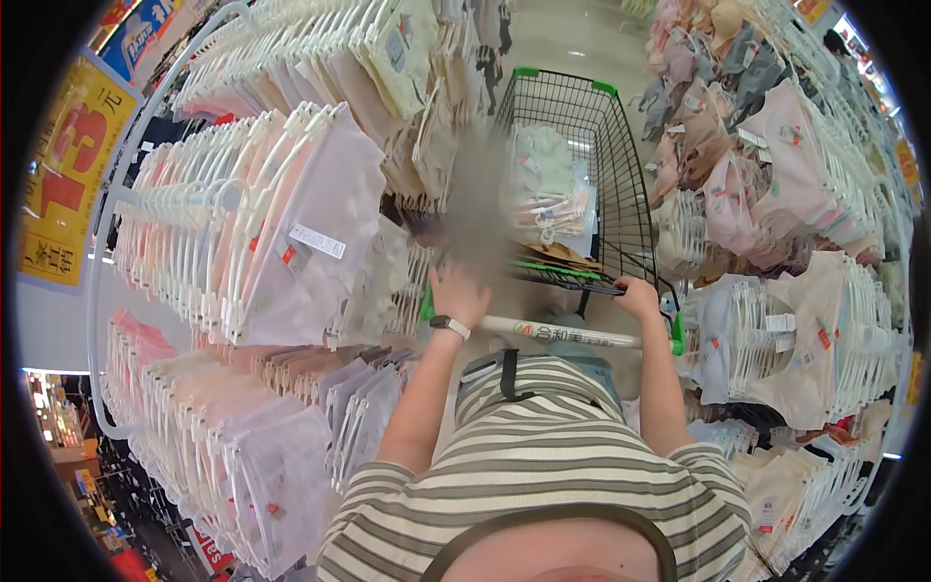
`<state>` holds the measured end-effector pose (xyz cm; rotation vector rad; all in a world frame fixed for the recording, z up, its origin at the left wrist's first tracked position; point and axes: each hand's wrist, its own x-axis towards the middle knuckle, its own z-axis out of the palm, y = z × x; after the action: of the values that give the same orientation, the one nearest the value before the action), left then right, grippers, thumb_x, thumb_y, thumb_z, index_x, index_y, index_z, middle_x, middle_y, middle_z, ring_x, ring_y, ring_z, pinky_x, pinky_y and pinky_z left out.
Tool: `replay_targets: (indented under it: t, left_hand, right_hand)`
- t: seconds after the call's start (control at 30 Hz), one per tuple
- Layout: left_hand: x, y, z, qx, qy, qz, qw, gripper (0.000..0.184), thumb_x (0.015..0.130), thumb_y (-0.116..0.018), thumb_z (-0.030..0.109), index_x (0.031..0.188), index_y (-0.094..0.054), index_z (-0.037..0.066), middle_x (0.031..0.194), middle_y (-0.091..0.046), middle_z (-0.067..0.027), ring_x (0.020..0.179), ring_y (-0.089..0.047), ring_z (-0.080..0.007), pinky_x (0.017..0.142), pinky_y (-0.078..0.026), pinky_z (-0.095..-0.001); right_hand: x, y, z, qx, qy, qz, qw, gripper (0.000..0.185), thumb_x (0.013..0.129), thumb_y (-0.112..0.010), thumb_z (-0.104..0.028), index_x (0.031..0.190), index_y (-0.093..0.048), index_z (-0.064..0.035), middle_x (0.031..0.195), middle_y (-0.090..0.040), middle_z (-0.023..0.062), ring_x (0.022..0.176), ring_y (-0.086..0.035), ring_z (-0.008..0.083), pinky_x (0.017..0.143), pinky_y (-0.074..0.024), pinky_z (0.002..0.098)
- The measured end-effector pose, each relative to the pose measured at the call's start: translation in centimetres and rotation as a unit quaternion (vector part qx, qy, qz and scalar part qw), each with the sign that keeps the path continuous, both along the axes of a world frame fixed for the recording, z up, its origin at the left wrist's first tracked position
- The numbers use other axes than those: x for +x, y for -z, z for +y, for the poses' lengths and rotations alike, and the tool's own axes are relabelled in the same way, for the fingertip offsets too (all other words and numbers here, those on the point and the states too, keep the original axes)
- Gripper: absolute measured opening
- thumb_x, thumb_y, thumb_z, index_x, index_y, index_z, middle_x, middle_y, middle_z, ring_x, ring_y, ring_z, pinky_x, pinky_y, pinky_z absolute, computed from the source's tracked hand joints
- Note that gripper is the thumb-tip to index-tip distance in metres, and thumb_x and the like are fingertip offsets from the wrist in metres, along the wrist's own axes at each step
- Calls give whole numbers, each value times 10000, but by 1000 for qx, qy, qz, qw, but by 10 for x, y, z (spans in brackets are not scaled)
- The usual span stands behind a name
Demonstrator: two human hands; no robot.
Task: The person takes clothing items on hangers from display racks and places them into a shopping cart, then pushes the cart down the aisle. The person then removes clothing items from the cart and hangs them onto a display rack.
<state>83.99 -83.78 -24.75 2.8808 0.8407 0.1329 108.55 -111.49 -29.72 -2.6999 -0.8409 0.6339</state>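
Observation:
A shopping cart of dark wire mesh with green corners stands in front of me. My left hand, with a watch on its wrist, is at the left end of the cart's white handle. Its fingers stretch forward, and a grey blur covers the area just beyond them. On the other side, my right hand curls around the dark rim at the cart's near right corner. Inside the cart lie pale packed goods, white hangers and a flat brown item.
Racks of pastel underwear on white hangers rise close on my left. More bras and underwear hang along the right side. A yellow price sign is at the far left. Pale floor runs ahead beyond the cart.

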Motion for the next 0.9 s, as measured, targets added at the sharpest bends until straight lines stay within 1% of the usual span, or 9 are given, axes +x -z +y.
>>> replay_targets:
  t: [0.1,0.2,0.3,0.37,0.4,0.47,0.5,0.63,0.9]
  left_hand:
    - [12,-2,5,-32,14,55,998,413,754,-592,361,1074,-596,101,1108,-566,-97,1130,-436,-293,1037,-218,-537]
    - [32,-7,11,-118,-37,113,986,427,724,-629,365,1055,-599,97,1079,-566,-127,1075,-465,-313,1019,-238,-538]
    - [44,-8,0,-21,-31,128,991,415,698,-656,359,1022,-614,103,1065,-572,-147,1053,-488,-327,987,-297,-490]
    - [45,6,-6,105,50,21,993,486,613,-710,328,1034,-599,112,953,-601,-114,967,-545,-321,956,-354,-457]
    - [47,18,-5,106,53,21,993,486,613,-710,328,1034,-599,112,953,-601,-114,967,-545,-321,956,-354,-457]
    - [56,34,1,-99,51,104,988,389,672,-674,332,986,-626,108,1041,-598,-131,1035,-529,-291,921,-370,-428]
    - [56,35,3,-107,65,106,986,348,665,-671,297,959,-644,114,951,-634,-114,943,-581,-275,875,-409,-422]
    - [58,40,7,-117,59,78,988,284,657,-671,267,915,-661,147,826,-656,-97,839,-613,-281,764,-466,-395]
    - [81,23,7,-134,18,152,979,339,648,-705,250,976,-666,173,884,-669,-76,879,-610,-275,790,-473,-380]
  right_hand:
    - [1,1,-2,5,-6,-7,1000,288,655,-705,-241,927,-681,-150,879,-681,69,841,-640,255,745,-498,360]
    - [0,5,-5,17,-6,-12,1000,289,653,-714,-247,924,-680,-151,870,-680,70,830,-639,261,738,-499,363]
    - [1,7,-7,12,-8,-16,1000,296,649,-721,-255,925,-681,-156,863,-680,72,827,-639,262,734,-499,365]
    - [0,6,-7,1,-13,-21,1000,302,645,-726,-261,926,-682,-162,857,-680,69,826,-639,260,728,-500,366]
    - [-2,3,-7,3,-10,-20,1000,302,645,-726,-261,926,-682,-162,857,-680,69,826,-639,260,728,-500,366]
    - [-1,-1,-6,1,-16,-3,1000,291,642,-721,-257,915,-685,-162,849,-681,67,819,-640,256,722,-502,367]
    - [-1,-1,-6,4,-14,-4,1000,291,642,-721,-257,915,-685,-162,849,-681,67,819,-640,256,722,-502,367]
    - [5,-2,-5,9,-33,-2,999,267,639,-710,-252,890,-691,-165,834,-681,63,803,-640,252,713,-502,366]
    - [18,-7,0,-6,-38,4,999,244,636,-703,-261,862,-702,-170,809,-673,70,801,-634,259,713,-499,369]
